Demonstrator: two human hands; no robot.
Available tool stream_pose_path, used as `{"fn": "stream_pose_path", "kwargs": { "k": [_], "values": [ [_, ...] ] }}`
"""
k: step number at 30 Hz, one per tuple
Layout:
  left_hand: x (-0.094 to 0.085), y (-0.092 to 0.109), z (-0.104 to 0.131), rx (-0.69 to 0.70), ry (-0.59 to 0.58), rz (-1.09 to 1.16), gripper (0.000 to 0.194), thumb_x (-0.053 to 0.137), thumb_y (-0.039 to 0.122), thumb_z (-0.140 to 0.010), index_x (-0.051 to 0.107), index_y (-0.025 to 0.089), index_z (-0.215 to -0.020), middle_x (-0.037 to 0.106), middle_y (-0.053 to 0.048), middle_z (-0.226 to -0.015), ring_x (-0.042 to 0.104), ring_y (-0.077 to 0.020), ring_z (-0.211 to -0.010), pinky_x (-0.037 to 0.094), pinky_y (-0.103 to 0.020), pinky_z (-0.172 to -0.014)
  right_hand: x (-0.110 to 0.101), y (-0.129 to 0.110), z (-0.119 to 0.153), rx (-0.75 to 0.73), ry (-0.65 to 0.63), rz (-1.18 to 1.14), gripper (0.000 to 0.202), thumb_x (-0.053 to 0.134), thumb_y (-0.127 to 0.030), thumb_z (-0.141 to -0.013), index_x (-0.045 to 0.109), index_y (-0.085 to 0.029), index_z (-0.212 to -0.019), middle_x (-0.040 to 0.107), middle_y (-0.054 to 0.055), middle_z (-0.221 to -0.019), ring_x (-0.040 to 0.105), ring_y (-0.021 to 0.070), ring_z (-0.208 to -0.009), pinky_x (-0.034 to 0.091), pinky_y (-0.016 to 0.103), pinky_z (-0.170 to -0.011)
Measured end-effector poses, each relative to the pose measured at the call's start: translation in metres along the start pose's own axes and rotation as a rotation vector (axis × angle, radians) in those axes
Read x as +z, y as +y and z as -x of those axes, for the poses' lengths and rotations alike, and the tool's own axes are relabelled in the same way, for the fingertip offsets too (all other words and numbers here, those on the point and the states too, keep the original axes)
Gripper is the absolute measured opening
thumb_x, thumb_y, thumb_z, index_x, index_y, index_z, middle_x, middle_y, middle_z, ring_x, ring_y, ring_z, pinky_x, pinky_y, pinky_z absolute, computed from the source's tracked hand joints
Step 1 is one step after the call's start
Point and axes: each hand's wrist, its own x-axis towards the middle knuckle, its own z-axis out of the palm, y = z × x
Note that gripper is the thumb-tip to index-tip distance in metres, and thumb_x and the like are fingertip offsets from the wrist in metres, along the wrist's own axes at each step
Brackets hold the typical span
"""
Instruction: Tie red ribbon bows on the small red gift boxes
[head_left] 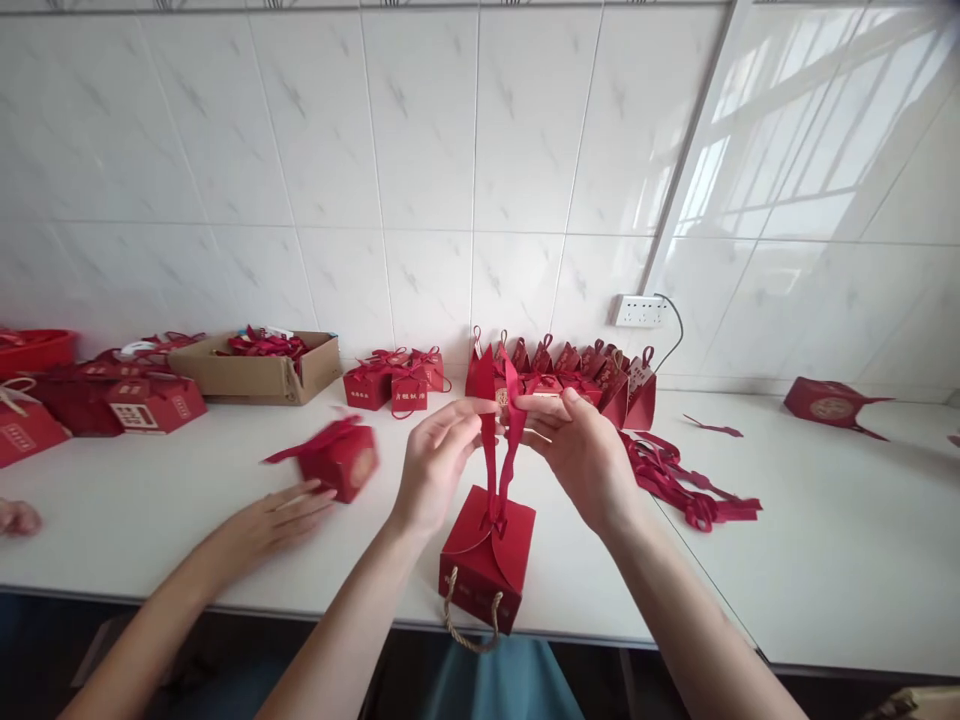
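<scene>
White glazed tile, grey-veined, covers the wall (420,120) behind the bench; window light reflects off its right part. Below it runs a long white table (840,570). Far left on it: a cluster of red boxes (157,403), next to an open cardboard carton (236,383) heaped with red ribbon. Against the wall, a row of red boxes with loops (641,402) stands behind the hands, partly hidden by them.

Subject item: red gift box (484,530), upright at the table's near edge, directly before the person, top flaps folded over. Its red ribbon (490,455) rises from the centre of the top in two strands.

Left hand (435,460): thumb and fingers drawn narrow, pinching the ribbon well above the lid. Right hand (585,450): level with the left, thumb and forefinger narrow on the other strand, remaining fingers partly behind it. Ribbon tips stand above both grips.

To the left, a co-worker's hand (274,530) lies at a smaller red box (341,462), motion-blurred; contact cannot be determined.

Loose ribbons (705,512) lie tangled beyond the right forearm. White socket strip (639,311) on the wall. Smallest noted: twisted rope handle (474,646), drooping past the table edge.
</scene>
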Motion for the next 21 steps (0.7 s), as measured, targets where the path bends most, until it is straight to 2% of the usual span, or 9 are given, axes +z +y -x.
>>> {"fn": "stream_pose_path", "kwargs": {
  "k": [4,7,9,10,12,14,16,18,21],
  "values": [
    [-0.005,0.005,0.003,0.004,0.015,0.018,0.014,0.060,0.027,-0.076,0.067,0.015,-0.076,0.062,-0.002,-0.072,0.056,-0.0115,-0.064,0.045,-0.024,-0.061,-0.005,-0.006,0.005,-0.010,-0.006,-0.025,0.034,0.062,-0.050,-0.075,0.070,-0.018,-0.069,0.069,0.004,-0.070,0.066,0.0183,-0.071,0.053,0.030,-0.070],
    [-0.032,0.013,0.004,-0.018,0.114,-0.065,0.022,0.055,0.032,-0.076,0.055,0.016,-0.059,0.056,0.000,-0.061,0.046,-0.0088,-0.049,0.037,-0.023,-0.048,-0.030,-0.023,0.019,0.056,-0.068,0.021,0.039,0.061,-0.049,-0.076,0.058,-0.018,-0.052,0.060,0.001,-0.051,0.060,0.0148,-0.045,0.049,0.025,-0.044],
    [-0.057,0.018,0.006,-0.047,0.217,-0.316,0.029,0.049,0.036,-0.078,0.047,0.018,-0.055,0.056,-0.001,-0.060,0.045,-0.0106,-0.048,0.036,-0.025,-0.048,-0.051,-0.033,0.030,0.188,-0.128,0.119,0.047,0.056,-0.053,-0.079,0.048,-0.019,-0.048,0.053,-0.001,-0.042,0.048,0.0115,-0.028,0.033,0.021,-0.026],
    [-0.068,0.018,0.008,-0.027,0.283,-0.520,0.028,0.048,0.036,-0.078,0.047,0.019,-0.056,0.059,-0.002,-0.064,0.050,-0.0130,-0.054,0.039,-0.026,-0.052,-0.060,-0.035,0.035,0.257,-0.144,0.209,0.049,0.053,-0.055,-0.081,0.046,-0.019,-0.048,0.051,-0.002,-0.041,0.044,0.0105,-0.024,0.029,0.021,-0.024],
    [-0.083,0.014,0.014,0.074,0.367,-0.931,0.020,0.050,0.034,-0.077,0.052,0.019,-0.063,0.064,-0.005,-0.078,0.058,-0.0186,-0.076,0.045,-0.029,-0.067,-0.073,-0.031,0.044,0.360,-0.130,0.456,0.050,0.048,-0.058,-0.083,0.048,-0.018,-0.053,0.052,-0.001,-0.042,0.047,0.0108,-0.026,0.034,0.021,-0.027],
    [-0.086,0.005,0.022,0.082,0.227,-1.163,0.013,0.051,0.032,-0.077,0.057,0.020,-0.073,0.065,-0.005,-0.091,0.059,-0.0211,-0.092,0.044,-0.030,-0.081,-0.076,-0.014,0.049,0.418,-0.097,0.713,0.045,0.051,-0.058,-0.082,0.053,-0.018,-0.061,0.055,0.001,-0.051,0.056,0.0136,-0.040,0.045,0.023,-0.035],
    [-0.081,-0.008,0.030,-0.094,-0.079,-1.189,0.016,0.049,0.034,-0.080,0.057,0.021,-0.079,0.065,-0.003,-0.093,0.060,-0.0204,-0.091,0.045,-0.030,-0.082,-0.072,0.010,0.053,0.468,-0.117,0.902,0.042,0.053,-0.058,-0.080,0.056,-0.017,-0.070,0.057,0.003,-0.061,0.059,0.0158,-0.053,0.048,0.025,-0.038],
    [-0.074,-0.019,0.036,-0.298,-0.290,-1.143,0.021,0.046,0.041,-0.083,0.057,0.022,-0.083,0.065,-0.002,-0.088,0.062,-0.0191,-0.082,0.046,-0.029,-0.075,-0.066,0.033,0.056,0.498,-0.176,0.977,0.041,0.053,-0.058,-0.080,0.055,-0.018,-0.074,0.055,0.002,-0.067,0.055,0.0147,-0.056,0.048,0.025,-0.040],
    [-0.071,-0.028,0.041,-0.407,-0.341,-1.088,0.028,0.050,0.049,-0.081,0.052,0.023,-0.089,0.062,0.001,-0.080,0.059,-0.0175,-0.073,0.044,-0.028,-0.067,-0.065,0.054,0.059,0.497,-0.228,0.924,0.040,0.054,-0.058,-0.079,0.050,-0.018,-0.072,0.051,0.000,-0.070,0.049,0.0125,-0.059,0.047,0.026,-0.047]
  ]
}}
